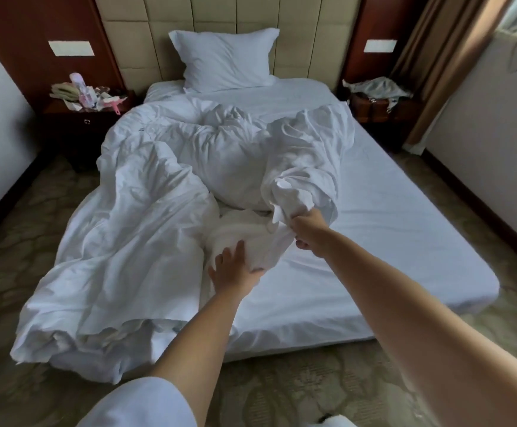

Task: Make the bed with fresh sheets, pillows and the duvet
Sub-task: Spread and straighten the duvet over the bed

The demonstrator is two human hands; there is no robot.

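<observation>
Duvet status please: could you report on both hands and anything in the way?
Right hand grips bunched duvet edge. Left hand presses its folds, fingers spread. Duvet crumpled, hanging off left side. Nothing obstructing.

Single head view: from foot of bed [374,211], looking forward-down toward headboard [297,35]; hands near.

Light: dim daylight from 1 o'clock, at the brown curtain [454,57] | Shadows: soft | Focus: slightly soft | Edges: wide-angle bowing
</observation>
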